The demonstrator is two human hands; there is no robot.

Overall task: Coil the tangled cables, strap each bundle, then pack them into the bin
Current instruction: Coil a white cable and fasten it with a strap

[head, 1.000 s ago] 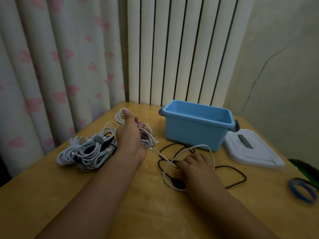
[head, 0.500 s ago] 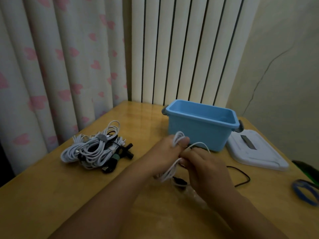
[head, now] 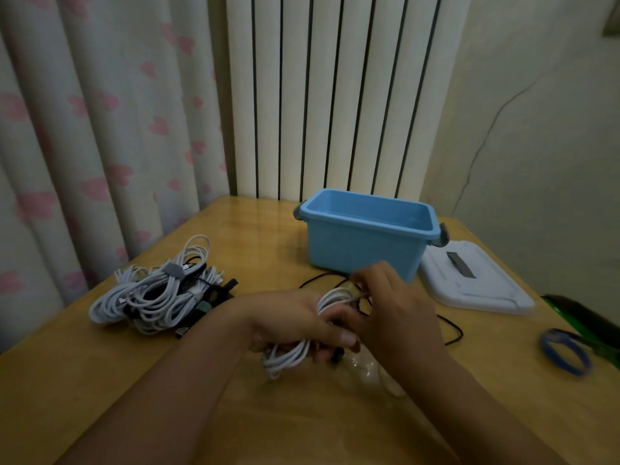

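Coiling step: left hand (head: 295, 320) grips the white cable coil (head: 292, 354); right hand (head: 396, 310) pinches its loose end. Next, strap it, then bin (head: 365, 250) at 12 o'clock.

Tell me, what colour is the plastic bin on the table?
Light blue plastic bin with grey handle clips, seen in the head view.

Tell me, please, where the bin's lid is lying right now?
The white lid lies flat on the table, right of the blue bin.

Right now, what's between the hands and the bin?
Head view: a loose black cable on the table, running from the right hand toward the bin; otherwise bare wood.
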